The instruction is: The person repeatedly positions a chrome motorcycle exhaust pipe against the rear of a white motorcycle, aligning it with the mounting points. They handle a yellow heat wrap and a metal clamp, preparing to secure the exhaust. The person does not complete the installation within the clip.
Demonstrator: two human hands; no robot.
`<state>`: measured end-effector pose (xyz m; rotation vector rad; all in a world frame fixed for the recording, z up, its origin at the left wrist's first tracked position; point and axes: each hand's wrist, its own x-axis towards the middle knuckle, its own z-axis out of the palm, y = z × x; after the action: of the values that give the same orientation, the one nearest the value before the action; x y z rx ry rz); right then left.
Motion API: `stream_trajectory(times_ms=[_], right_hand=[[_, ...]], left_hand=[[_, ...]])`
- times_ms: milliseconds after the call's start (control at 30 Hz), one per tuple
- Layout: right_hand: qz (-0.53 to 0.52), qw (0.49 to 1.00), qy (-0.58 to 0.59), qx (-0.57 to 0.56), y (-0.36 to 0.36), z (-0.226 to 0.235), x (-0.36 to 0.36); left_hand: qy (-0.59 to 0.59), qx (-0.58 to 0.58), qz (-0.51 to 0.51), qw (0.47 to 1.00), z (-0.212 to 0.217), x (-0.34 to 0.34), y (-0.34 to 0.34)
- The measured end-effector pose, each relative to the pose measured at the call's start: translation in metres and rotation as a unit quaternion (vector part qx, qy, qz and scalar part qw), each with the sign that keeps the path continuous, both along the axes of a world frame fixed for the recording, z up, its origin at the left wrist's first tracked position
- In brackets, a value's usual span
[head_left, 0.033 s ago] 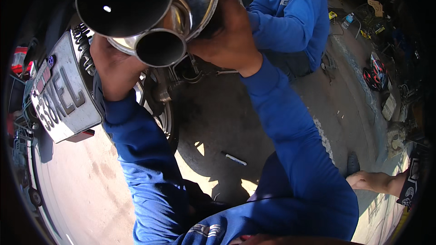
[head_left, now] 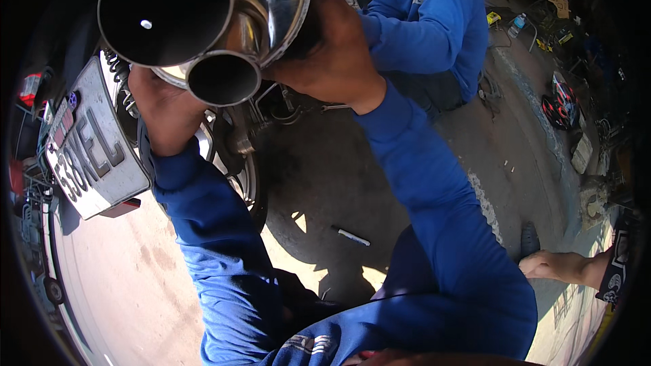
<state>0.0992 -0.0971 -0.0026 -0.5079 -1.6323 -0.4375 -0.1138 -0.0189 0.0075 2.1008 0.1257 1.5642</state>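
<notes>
A shiny metal exhaust muffler (head_left: 277, 7) is held up at the top of the view. Its one large and one small round opening face me, and its far end is out of sight. My left hand (head_left: 165, 110) grips it from below at the left, fingers partly hidden behind the pipes. My right hand (head_left: 342, 61) is wrapped around its right side, with the fingertips hidden. Just below and behind the muffler is a motorcycle wheel (head_left: 252, 186). A licence plate (head_left: 102, 142) hangs beside my left wrist, near a coil spring (head_left: 116, 64).
A person in a blue sweatshirt (head_left: 434, 24) sits close beyond my right hand. A marker pen (head_left: 352, 236) and an open-end wrench (head_left: 335, 106) lie on the floor. At the right are a water bottle (head_left: 517, 25), a red-and-black helmet (head_left: 561, 108) and someone's bare foot (head_left: 539, 264).
The muffler has shifted slightly left and a little down, and both hands have moved with it. My grip looks the same.
</notes>
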Motion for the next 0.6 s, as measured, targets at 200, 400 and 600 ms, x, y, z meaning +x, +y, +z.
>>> stream_trajectory(times_ms=[200, 400, 600], right_hand=[[-0.017, 0.999, 0.045, 0.018, 0.006, -0.007, -0.008], [0.000, 0.998, 0.055, 0.028, 0.000, 0.002, 0.000], [-0.060, 0.995, 0.054, 0.066, -0.010, 0.011, 0.014]], left_hand=[[0.002, -0.056, 0.075, 0.996, -0.013, -0.012, 0.016], [0.061, 0.122, 0.238, 0.961, -0.014, -0.009, 0.017], [-0.001, -0.087, 0.054, 0.995, 0.002, 0.023, -0.021]])
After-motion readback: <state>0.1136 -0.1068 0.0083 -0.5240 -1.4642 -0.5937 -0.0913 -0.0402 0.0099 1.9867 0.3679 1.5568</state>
